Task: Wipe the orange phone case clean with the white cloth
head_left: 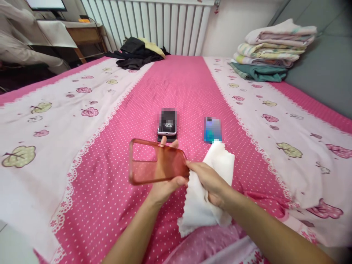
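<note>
A see-through orange-brown phone case (172, 161) is held a little above the bed, its large camera cutout toward the left. My left hand (165, 189) grips it from below, thumb on the near edge and fingertips showing past the far edge. My right hand (207, 179) is closed on a white cleaning cloth (202, 216) with zigzag edges, its thumb and finger at the case's right end. Beyond the case lies a dark phone (167, 126), partly pixelated, on another dark flat item. A blue-purple phone (212, 129), also pixelated, lies to the right, just past the cloth.
The bed has a pink dotted sheet (176, 84) with white patterned side bands. Dark clothes (137, 51) lie at the far left, and folded bedding (272, 51) is stacked at the far right. A radiator (154, 25) stands behind. Another person's pale sleeve (16, 33) shows near a desk.
</note>
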A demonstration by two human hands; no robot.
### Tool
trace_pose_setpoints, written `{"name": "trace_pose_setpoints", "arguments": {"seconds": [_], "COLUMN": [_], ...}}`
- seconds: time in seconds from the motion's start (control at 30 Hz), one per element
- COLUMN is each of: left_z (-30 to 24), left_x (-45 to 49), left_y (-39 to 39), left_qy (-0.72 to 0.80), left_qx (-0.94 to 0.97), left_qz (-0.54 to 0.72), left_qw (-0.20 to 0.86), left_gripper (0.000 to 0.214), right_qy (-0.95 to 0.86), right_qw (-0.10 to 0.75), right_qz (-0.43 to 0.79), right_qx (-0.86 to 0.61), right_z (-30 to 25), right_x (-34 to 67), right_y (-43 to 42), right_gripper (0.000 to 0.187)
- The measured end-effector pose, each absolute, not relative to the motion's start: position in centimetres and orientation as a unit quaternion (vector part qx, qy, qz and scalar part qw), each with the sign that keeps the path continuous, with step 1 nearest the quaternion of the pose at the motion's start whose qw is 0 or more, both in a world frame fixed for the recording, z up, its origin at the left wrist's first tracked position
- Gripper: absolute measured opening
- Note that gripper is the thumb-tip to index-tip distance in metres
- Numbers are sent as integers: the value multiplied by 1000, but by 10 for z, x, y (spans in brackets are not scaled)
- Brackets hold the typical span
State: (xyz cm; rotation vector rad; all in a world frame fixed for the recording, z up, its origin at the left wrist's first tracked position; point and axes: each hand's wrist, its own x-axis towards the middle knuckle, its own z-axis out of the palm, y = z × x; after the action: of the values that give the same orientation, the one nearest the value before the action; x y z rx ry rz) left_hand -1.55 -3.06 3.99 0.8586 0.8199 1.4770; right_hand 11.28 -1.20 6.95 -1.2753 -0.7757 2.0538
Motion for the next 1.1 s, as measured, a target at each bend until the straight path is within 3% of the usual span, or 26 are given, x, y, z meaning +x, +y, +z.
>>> {"name": "trace_pose_setpoints", "arguments": {"seconds": [0.13, 0.33, 0.6, 0.77, 0.93, 1.1], "left_z": [49, 61, 61, 63, 62, 59], "left_x": [-19, -31, -34, -37, -36, -33], "left_y": [-25, -19, -24, -25, -26, -26], "left_qy": [326, 275, 267, 243, 226, 227], "left_qx": [330, 231, 254, 233, 214, 218], "left_qz": [698, 741, 661, 617, 613, 599], "left_qw": [545, 567, 654, 712, 726, 736], "left_gripper": [62, 48, 62, 76, 77, 75], "right_qy": [-326, -264, -392, -454, -424, -369], "right_qw": [241, 264, 260, 293, 229, 193], "right_qz": [801, 810, 765, 770, 853, 892], "right_qx": [-441, -452, -440, -339, -200, -175], "right_z": [71, 78, 91, 96, 97, 92], "right_x": [114, 128, 134, 143, 142, 138], "right_y": [-18, -11, -10, -15, -24, -28], "right_gripper": [34, 7, 21, 23, 23, 18]}}
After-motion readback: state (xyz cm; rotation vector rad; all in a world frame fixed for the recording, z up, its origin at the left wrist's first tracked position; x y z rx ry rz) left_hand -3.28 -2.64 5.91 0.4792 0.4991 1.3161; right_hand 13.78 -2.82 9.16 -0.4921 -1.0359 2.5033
